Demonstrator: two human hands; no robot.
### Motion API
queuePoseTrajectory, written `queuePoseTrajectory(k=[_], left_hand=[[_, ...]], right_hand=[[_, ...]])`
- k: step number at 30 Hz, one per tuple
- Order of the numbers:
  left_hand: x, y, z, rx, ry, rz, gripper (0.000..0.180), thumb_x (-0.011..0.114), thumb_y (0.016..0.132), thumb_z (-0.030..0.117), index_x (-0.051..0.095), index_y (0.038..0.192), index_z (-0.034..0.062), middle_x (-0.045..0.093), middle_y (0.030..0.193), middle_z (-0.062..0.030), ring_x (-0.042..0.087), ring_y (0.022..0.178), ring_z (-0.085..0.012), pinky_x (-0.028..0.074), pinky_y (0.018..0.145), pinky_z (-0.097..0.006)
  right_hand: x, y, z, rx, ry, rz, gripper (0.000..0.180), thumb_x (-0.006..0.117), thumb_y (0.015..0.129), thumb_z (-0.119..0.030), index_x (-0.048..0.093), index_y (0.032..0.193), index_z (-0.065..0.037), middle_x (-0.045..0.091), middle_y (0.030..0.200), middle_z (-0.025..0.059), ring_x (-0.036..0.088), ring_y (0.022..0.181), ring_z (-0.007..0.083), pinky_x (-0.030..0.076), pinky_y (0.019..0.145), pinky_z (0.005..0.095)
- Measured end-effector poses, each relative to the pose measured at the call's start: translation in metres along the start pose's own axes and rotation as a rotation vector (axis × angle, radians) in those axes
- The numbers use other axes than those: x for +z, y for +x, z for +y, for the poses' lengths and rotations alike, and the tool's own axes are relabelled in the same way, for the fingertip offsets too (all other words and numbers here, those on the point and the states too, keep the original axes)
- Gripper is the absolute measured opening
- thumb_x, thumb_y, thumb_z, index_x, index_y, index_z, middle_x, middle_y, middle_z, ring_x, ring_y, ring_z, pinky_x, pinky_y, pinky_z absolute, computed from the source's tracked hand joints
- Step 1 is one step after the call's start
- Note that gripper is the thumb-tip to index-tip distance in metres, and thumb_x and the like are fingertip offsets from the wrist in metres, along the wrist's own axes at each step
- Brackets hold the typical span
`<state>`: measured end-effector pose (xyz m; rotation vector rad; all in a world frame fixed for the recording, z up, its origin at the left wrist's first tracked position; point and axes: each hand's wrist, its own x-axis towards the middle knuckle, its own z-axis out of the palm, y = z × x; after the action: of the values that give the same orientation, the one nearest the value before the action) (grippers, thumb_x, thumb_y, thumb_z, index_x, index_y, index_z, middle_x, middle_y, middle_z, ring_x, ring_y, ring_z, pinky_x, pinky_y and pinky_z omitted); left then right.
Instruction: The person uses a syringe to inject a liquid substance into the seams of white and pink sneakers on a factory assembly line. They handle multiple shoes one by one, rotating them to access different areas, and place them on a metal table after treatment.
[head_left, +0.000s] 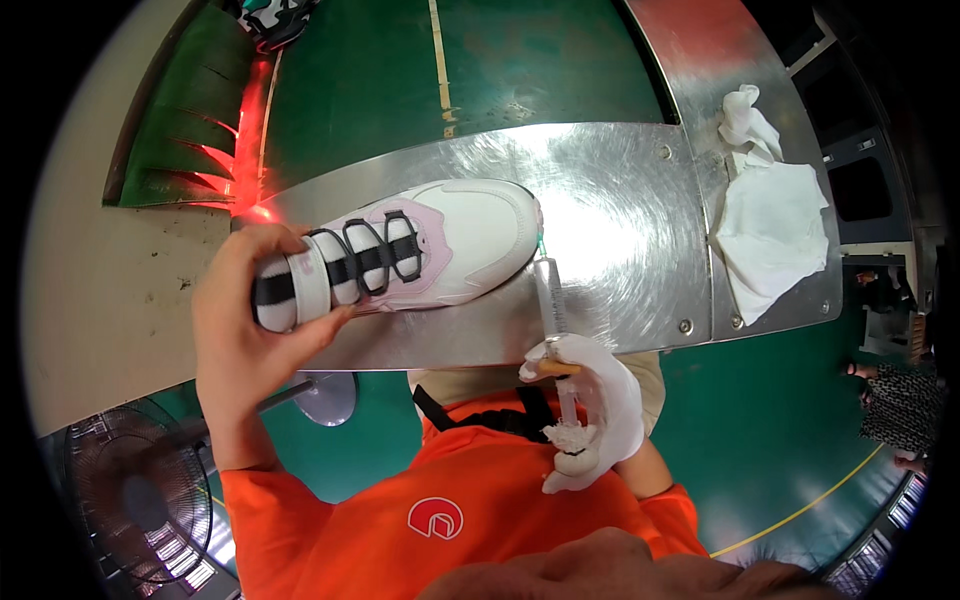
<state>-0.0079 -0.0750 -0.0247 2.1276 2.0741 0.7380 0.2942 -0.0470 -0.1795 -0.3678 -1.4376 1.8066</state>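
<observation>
A low white sneaker with pale pink panels, black cord lacing and a black-striped tongue under a white strap (470,235) lies sole down on the tabletop of brushed, scratched steel (620,200), its toe pointing right. The person's left hand (240,335) has it by the ankle end, grip spread about the shoe's width, thumb on the near side and fingers on the far side. The right hand, covered in loose white fabric (610,410), keeps a snug grip on a clear, slim plastic syringe with a green tip (551,300), which points up at the edge of the toe.

Beyond the steel I see a dark green belt with a tan stripe (360,90), red light glowing beside slit green flaps (180,140), and a crumpled white cloth (775,240) at the right. A black-caged fan (140,500) stands over the green floor (690,440).

Another multicoloured shoe (278,20) is cut off at the top. The fabric hides most of the right fingers; whether the syringe tip actually touches the sneaker, I can't tell. A figure in a speckled garment (900,405) is small and blurred at the right.
</observation>
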Motion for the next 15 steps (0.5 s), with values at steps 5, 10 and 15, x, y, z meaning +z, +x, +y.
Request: queuePoseTrajectory(k=[5, 10, 15], left_hand=[[0.002, 0.021, -0.006, -0.138, -0.109, -0.110, 0.055, 0.087, 0.061, 0.007, 0.055, 0.105, 0.0010, 0.066, 0.097, -0.0094, 0.061, 0.087, -0.0163, 0.050, 0.080, -0.028], [-0.002, 0.030, -0.009, -0.169, -0.128, -0.185, 0.057, 0.088, 0.060, 0.007, 0.055, 0.107, 0.0011, 0.065, 0.102, -0.0089, 0.060, 0.089, -0.0158, 0.049, 0.082, -0.029], [-0.044, 0.074, -0.011, 0.000, -0.196, -0.624, 0.066, 0.087, 0.067, 0.033, 0.059, 0.117, -0.0003, 0.063, 0.116, -0.0118, 0.060, 0.104, -0.0206, 0.046, 0.093, -0.034]], right_hand=[[-0.006, 0.001, 0.014, 0.017, -0.084, -0.021, 0.099, 0.092, 0.050, -0.016, 0.045, 0.135, 0.000, 0.058, 0.116, 0.0108, 0.053, 0.081, 0.0135, 0.049, 0.073, 0.0235], [-0.006, 0.002, 0.005, 0.044, -0.103, -0.022, 0.095, 0.092, 0.052, -0.018, 0.046, 0.134, 0.000, 0.058, 0.114, 0.0111, 0.053, 0.077, 0.0134, 0.049, 0.070, 0.0233], [-0.007, -0.001, 0.005, 0.087, -0.027, -0.030, 0.095, 0.091, 0.052, -0.016, 0.045, 0.134, 0.000, 0.060, 0.108, 0.0093, 0.051, 0.073, 0.0106, 0.047, 0.066, 0.0212]])
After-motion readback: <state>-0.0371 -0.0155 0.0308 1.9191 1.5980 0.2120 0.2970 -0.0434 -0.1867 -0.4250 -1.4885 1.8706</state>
